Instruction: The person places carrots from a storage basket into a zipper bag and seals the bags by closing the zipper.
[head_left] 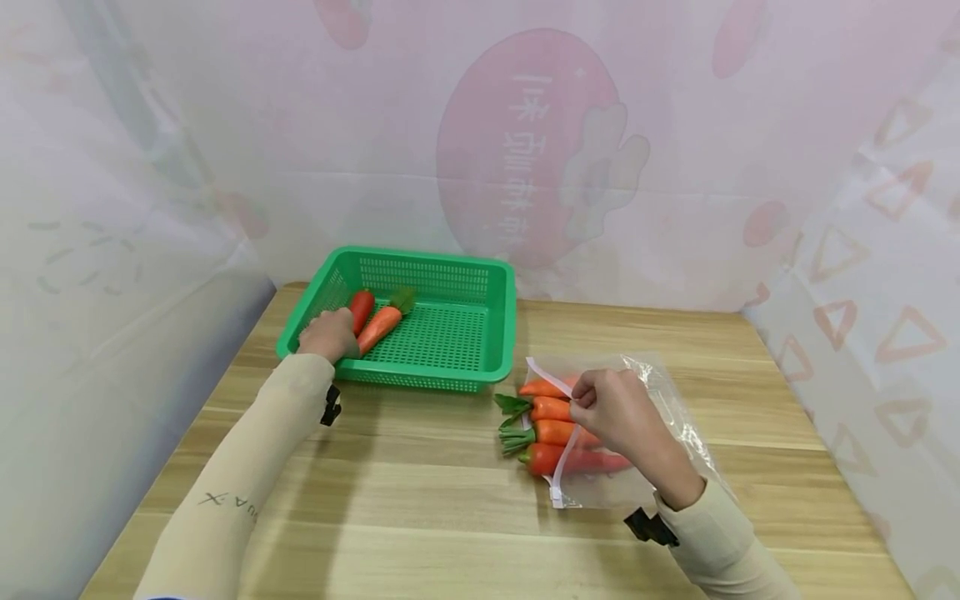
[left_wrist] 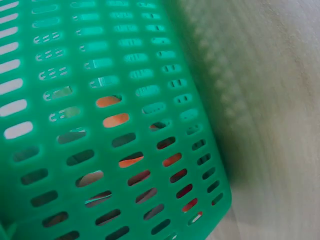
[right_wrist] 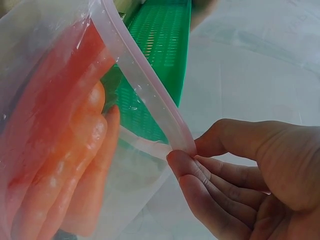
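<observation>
My left hand (head_left: 328, 335) reaches over the near left rim into the green plastic basket (head_left: 502, 325). Its fingers are hidden, and I cannot tell whether they hold anything. Right beside it lie an orange carrot (head_left: 380, 327) with a leafy top and a long red vegetable (head_left: 362, 308). Through the basket's slots in the left wrist view, patches of orange and red show. My right hand (head_left: 618, 412) pinches the zip edge (right_wrist: 150, 92) of a clear zip bag (right_wrist: 137, 192) between thumb and fingertips, with the mouth lifted. Several orange carrots (head_left: 553, 432) and a red one (head_left: 546, 459) lie partly inside.
The wooden table (head_left: 427, 500) carries the basket at back left and the bag at right. Green carrot tops (head_left: 516, 438) stick out of the bag's mouth toward the basket. Printed cloth walls (head_left: 360, 208) stand behind and at both sides.
</observation>
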